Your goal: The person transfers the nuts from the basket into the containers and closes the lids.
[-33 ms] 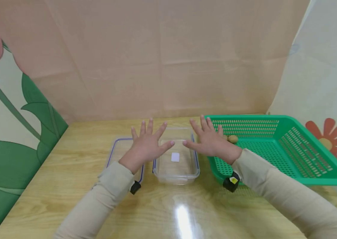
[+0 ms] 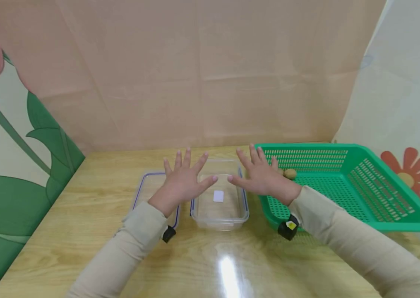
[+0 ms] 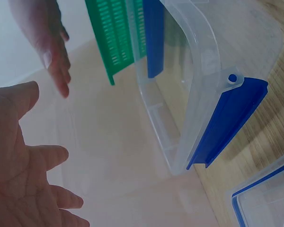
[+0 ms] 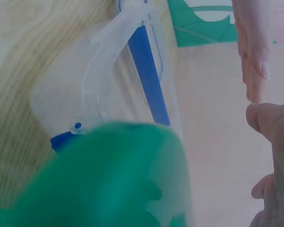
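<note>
My left hand (image 2: pixel 182 182) hovers with its fingers spread and straight, between a flat clear lid (image 2: pixel 151 185) with a blue seal and a clear plastic container (image 2: pixel 220 221). Over the gap between that container and a green basket (image 2: pixel 399 226) is my right hand (image 2: pixel 263 176), its fingers spread too. Neither hand holds anything, and the two thumbs point at each other without touching. A white square (image 2: pixel 218 196) shows in the container. Blue side clips (image 3: pixel 234 120) hang from its rim in the left wrist view. Part of the lid is hidden behind my left hand and sleeve.
At the basket's left end lie small round brown things (image 2: pixel 290 174), partly hidden by my right hand. Everything stands on a wooden table (image 2: pixel 83 215). A pinkish sheet (image 2: pixel 195 82) rises behind it, with flower-patterned sheets at both sides.
</note>
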The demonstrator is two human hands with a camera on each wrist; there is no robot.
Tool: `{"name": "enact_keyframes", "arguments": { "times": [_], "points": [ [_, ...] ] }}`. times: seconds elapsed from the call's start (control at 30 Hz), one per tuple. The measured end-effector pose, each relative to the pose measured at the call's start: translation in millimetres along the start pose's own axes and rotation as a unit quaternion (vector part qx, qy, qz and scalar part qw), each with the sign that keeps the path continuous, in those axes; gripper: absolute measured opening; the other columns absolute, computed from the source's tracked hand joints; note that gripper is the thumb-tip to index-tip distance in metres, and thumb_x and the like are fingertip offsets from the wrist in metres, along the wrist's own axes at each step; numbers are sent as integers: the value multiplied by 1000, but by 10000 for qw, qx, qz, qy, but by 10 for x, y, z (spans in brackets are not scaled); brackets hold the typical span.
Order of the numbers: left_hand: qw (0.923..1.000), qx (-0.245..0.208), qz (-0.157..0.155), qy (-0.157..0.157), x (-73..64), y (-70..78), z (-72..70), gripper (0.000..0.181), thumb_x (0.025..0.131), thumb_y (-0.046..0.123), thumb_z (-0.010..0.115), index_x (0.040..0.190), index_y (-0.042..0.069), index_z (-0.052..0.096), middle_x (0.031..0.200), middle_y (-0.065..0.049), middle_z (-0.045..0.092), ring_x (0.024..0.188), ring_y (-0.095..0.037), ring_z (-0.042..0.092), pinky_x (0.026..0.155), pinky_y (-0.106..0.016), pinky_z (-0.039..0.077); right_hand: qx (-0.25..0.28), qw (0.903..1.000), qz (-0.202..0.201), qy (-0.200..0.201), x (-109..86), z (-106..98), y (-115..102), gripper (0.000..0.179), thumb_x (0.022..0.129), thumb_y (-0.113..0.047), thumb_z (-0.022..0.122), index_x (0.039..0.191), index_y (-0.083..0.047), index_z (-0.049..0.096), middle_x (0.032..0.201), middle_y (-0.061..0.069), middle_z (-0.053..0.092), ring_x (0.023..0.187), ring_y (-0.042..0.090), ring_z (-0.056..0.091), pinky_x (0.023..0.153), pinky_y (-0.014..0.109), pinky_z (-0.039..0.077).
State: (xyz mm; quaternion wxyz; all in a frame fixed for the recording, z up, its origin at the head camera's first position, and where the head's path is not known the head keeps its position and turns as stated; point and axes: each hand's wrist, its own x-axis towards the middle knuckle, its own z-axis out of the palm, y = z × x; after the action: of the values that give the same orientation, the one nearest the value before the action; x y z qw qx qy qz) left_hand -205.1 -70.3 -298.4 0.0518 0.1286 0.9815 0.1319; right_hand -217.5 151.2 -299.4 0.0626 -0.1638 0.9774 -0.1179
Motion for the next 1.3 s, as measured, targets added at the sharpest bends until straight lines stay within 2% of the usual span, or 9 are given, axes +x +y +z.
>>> {"name": "enact_keyframes", "arguments": {
  "times": [0.37, 0.53, 0.63, 0.77, 0.9, 1.0, 1.13, 1.2, 1.3],
  "points": [
    [9999, -68, 79, 32, 6, 13, 18, 76, 85, 71, 31, 148, 36, 6, 154, -16, -9, 137, -40, -14, 102, -66, -18, 135, 9999, 62, -48, -15, -99, 47, 93, 82, -75, 31, 150, -20, 0, 153, 20, -12, 138, 41, -14, 101, 74, -2],
    [9964, -810, 111, 206, 6, -48, 58, 74, 89, 59, 42, 149, 30, 11, 155, -15, -4, 140, -38, -7, 109, -62, -9, 701, 9967, -403, -78, -42, -307, 200, 88, 88, -63, 40, 150, -15, 0, 154, 20, -5, 139, 42, -7, 106, 68, 6],
    [9859, -1640, 73, 337, 16, -133, 153, 70, 91, 49, 48, 149, 27, 15, 155, -12, 4, 141, -35, 3, 112, -58, 5, 1030, 9925, -631, -208, -70, -400, 342, 84, 90, -57, 43, 150, -14, 4, 154, 19, 8, 137, 43, 15, 107, 63, 20],
    [9558, -2869, -240, 593, 39, -261, 347, 64, 92, 37, 52, 147, 26, 23, 154, -6, 18, 140, -31, 18, 112, -53, 21, 1042, 9916, -695, -311, -94, -461, 559, 79, 90, -54, 45, 150, -14, 10, 150, 21, 23, 128, 44, 36, 101, 61, 33],
    [9135, -3885, -578, 1061, 72, -370, 576, 56, 92, 28, 53, 144, 20, 34, 149, -8, 31, 135, -31, 31, 109, -47, 31, 1072, 9911, -707, -337, -80, -452, 807, 76, 91, -49, 49, 148, -9, 18, 147, 23, 29, 130, 43, 32, 102, 59, 33],
    [8775, -4515, -790, 1411, 61, -410, 734, 51, 91, 21, 54, 140, 14, 41, 146, -9, 37, 131, -31, 38, 106, -42, 37, 1124, 9903, -731, -363, -67, -427, 975, 75, 90, -46, 53, 145, -5, 26, 144, 24, 34, 129, 43, 35, 100, 58, 36],
    [8344, -5135, -963, 1754, 25, -394, 903, 46, 90, 14, 54, 135, 7, 46, 142, -10, 42, 128, -29, 42, 105, -39, 39, 1125, 9905, -684, -386, -51, -408, 1195, 72, 87, -45, 58, 141, -2, 35, 140, 24, 40, 125, 43, 40, 97, 57, 40],
    [8178, -5336, -987, 1918, 9, -373, 968, 43, 90, 10, 53, 132, 4, 48, 139, -13, 45, 126, -30, 44, 105, -39, 39, 1192, 9901, -637, -393, -39, -393, 1313, 69, 87, -42, 60, 139, -1, 38, 138, 24, 42, 124, 43, 41, 96, 56, 41],
    [7985, -5535, -1060, 2115, -11, -339, 1044, 40, 89, 5, 52, 129, 1, 51, 134, -16, 50, 124, -31, 47, 104, -39, 39, 1321, 9883, -663, -391, -18, -349, 1485, 66, 87, -35, 62, 136, 3, 41, 136, 27, 44, 121, 44, 44, 94, 54, 44]
  ]
}}
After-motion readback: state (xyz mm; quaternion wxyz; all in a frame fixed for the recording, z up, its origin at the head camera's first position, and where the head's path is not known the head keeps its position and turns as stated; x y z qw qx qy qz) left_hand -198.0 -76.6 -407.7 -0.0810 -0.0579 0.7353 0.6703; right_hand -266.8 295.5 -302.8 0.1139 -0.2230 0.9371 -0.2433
